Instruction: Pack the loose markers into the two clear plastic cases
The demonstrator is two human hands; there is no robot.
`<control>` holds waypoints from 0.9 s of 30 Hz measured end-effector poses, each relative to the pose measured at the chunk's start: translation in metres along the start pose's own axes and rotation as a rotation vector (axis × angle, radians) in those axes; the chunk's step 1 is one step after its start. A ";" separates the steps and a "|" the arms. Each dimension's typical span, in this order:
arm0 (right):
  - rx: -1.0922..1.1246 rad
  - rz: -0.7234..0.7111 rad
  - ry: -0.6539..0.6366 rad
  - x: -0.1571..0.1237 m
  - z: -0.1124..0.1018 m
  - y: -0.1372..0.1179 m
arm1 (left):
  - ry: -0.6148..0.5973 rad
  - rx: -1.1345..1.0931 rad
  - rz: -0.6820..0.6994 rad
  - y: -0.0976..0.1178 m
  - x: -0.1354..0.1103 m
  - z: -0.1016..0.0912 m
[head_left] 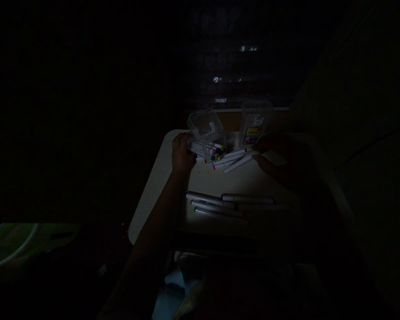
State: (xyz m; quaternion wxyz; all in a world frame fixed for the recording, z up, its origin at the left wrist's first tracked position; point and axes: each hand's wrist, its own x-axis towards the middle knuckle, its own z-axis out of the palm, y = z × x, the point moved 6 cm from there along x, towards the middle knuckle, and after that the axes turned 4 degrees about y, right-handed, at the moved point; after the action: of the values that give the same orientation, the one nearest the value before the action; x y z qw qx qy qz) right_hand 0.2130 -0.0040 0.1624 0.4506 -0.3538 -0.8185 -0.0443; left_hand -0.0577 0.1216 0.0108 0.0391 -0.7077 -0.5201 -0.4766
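My left hand [182,153] is wrapped around the base of a clear plastic box [205,127] that lies tilted, its mouth facing right. Bunched inside are several white markers [216,151] with purple, yellow, green and dark ends. On the right, the thumb and fingers of my right hand [273,155], deep in shadow, close on the end of a white marker [239,163]. Several loose markers [228,158] lie between the box and that hand. Nearer to me rests another group of markers [216,207], with blue, orange and green ends.
A second clear container [256,122] with a yellow label stands upright at the back of the small white table [156,186]. Behind it is a dark wall with a few glints. Something green with a white curved edge [16,244] shows at the lower left. The light is very dim.
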 end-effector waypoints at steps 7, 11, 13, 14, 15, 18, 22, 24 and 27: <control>-0.071 -0.010 0.142 0.003 -0.013 -0.006 | 0.002 -0.036 0.000 -0.003 0.000 0.001; -0.081 0.008 0.176 0.002 -0.013 -0.009 | -0.003 -0.045 -0.014 -0.003 0.000 0.002; -0.087 0.016 0.180 0.001 -0.012 -0.009 | -0.012 -0.040 -0.018 -0.002 0.000 0.001; -0.092 0.024 0.179 0.001 -0.010 -0.008 | -0.017 -0.037 -0.020 -0.002 0.000 0.001; -0.099 0.035 0.177 0.001 -0.009 -0.007 | -0.022 -0.032 -0.022 -0.002 0.000 0.001; -0.109 0.070 0.186 -0.001 -0.004 -0.002 | -0.028 -0.017 -0.028 -0.002 0.000 0.001; -0.055 0.079 0.190 -0.001 0.001 0.000 | -0.024 -0.014 -0.033 -0.001 0.001 0.001; -0.040 0.116 0.163 -0.001 0.004 0.003 | -0.023 -0.013 -0.038 0.000 0.001 0.001; -0.035 0.157 0.143 -0.002 0.005 0.006 | -0.026 -0.019 -0.052 0.001 0.002 0.000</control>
State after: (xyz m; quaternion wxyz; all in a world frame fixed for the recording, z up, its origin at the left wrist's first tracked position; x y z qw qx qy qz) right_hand 0.2138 0.0011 0.1563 0.5038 -0.4207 -0.7529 -0.0485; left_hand -0.0563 0.1225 0.0126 0.0131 -0.7006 -0.5340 -0.4732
